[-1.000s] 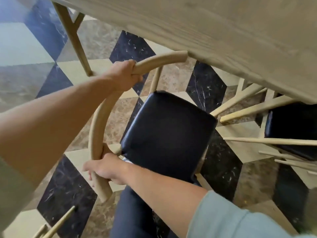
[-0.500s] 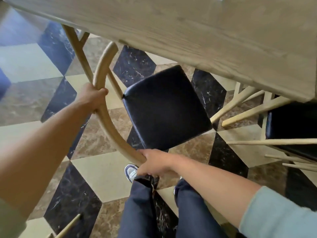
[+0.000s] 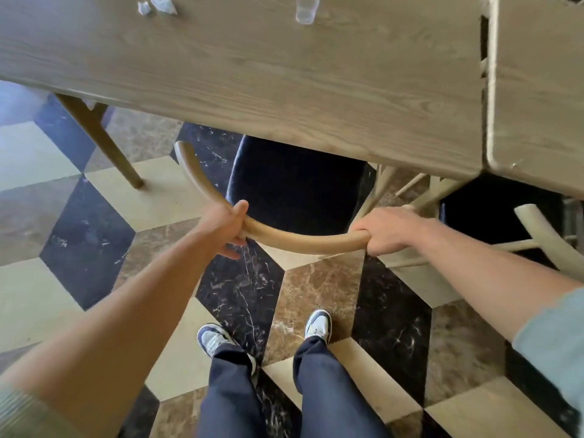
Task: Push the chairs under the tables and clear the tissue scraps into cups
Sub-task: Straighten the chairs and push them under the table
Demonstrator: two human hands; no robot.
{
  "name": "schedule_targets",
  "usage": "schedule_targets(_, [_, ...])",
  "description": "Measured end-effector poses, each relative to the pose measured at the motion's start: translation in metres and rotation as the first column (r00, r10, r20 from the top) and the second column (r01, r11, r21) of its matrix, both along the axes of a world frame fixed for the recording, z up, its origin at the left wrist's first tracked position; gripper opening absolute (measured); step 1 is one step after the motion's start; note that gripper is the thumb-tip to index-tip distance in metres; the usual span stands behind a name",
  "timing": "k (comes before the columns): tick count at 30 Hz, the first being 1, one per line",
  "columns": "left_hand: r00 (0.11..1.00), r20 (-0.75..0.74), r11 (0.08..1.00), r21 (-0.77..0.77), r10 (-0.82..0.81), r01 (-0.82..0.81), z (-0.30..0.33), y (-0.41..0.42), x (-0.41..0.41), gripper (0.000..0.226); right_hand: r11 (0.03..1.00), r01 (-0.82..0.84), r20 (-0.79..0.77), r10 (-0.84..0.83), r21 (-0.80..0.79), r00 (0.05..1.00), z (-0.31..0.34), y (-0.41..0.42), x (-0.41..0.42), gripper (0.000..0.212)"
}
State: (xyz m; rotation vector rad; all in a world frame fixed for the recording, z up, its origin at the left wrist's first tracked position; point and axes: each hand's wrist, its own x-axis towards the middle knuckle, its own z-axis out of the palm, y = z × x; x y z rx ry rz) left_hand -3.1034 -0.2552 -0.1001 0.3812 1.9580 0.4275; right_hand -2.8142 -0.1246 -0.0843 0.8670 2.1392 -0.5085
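A wooden chair with a curved back rail (image 3: pixel 303 243) and a dark blue seat (image 3: pixel 294 181) stands at the near edge of the wooden table (image 3: pixel 252 74). Most of the seat lies under the tabletop. My left hand (image 3: pixel 226 227) grips the rail on its left part. My right hand (image 3: pixel 387 230) grips the rail's right end. White tissue scraps (image 3: pixel 158 6) lie on the far left of the table. A clear plastic cup (image 3: pixel 306 9) stands at the table's far edge, cut off by the frame.
A second table (image 3: pixel 537 90) adjoins on the right, with another dark-seated chair (image 3: pixel 493 210) tucked under it. A table leg (image 3: pixel 101 140) slants to the floor at left. My feet (image 3: pixel 265 336) stand on the patterned marble floor behind the chair.
The chair has turned to face the table and slid under it. My view has lifted, so the tabletop with scraps and cup shows. Both hands have shifted along the rail.
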Motion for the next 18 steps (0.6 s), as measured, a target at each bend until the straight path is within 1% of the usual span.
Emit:
schedule_targets(3, [0.999, 0.014, 0.999, -0.021, -0.035, 0.035, 0.002, 0.007, 0.022, 0.055, 1.0, -0.013, 0.009, 0.013, 0.012, 1.0, 0.005, 0.012, 0.021, 0.016])
schedule_targets(5, [0.999, 0.012, 0.999, -0.029, -0.042, 0.042, 0.003, 0.009, 0.035, 0.06, 1.0, -0.008, 0.014, 0.008, 0.008, 1.0, 0.008, 0.015, 0.034, 0.014])
schedule_targets(7, [1.0, 0.009, 0.999, -0.03, -0.025, 0.025, 0.002, 0.011, 0.045, 0.077, 1.0, 0.001, 0.023, -0.001, 0.005, 1.0, 0.01, 0.016, 0.043, 0.016])
schedule_targets(9, [0.998, 0.006, 0.998, -0.019, -0.061, 0.061, 0.001, 0.01, 0.05, 0.093, 1.0, 0.027, 0.036, -0.027, -0.006, 0.999, 0.009, 0.018, 0.049, 0.017])
schedule_targets(12, [0.987, 0.012, 0.985, -0.064, -0.159, 0.159, 0.009, 0.01, 0.05, 0.101, 0.998, 0.04, 0.094, -0.036, -0.04, 0.995, 0.006, 0.023, 0.047, 0.017])
schedule_targets(13, [0.978, 0.023, 0.974, -0.091, -0.205, 0.206, 0.013, 0.01, 0.045, 0.102, 0.997, 0.041, 0.131, -0.032, -0.066, 0.991, 0.007, 0.025, 0.043, 0.022])
schedule_targets(15, [0.95, 0.042, 0.942, -0.126, -0.309, 0.312, 0.023, 0.007, 0.03, 0.096, 0.99, 0.057, 0.199, -0.031, -0.127, 0.979, 0.013, 0.023, 0.026, 0.041])
schedule_targets(16, [0.942, 0.042, 0.933, -0.123, -0.334, 0.337, 0.027, 0.005, 0.02, 0.095, 0.983, 0.112, 0.185, -0.084, -0.146, 0.979, 0.017, 0.023, 0.013, 0.05])
schedule_targets(17, [0.941, 0.037, 0.934, -0.116, -0.337, 0.339, 0.03, 0.005, 0.009, 0.094, 0.97, 0.187, 0.124, -0.169, -0.153, 0.978, 0.02, 0.021, -0.003, 0.055])
schedule_targets(18, [0.945, 0.023, 0.94, -0.094, -0.326, 0.326, 0.034, 0.003, -0.009, 0.093, 0.954, 0.257, 0.037, -0.254, -0.157, 0.967, 0.025, 0.019, -0.028, 0.053])
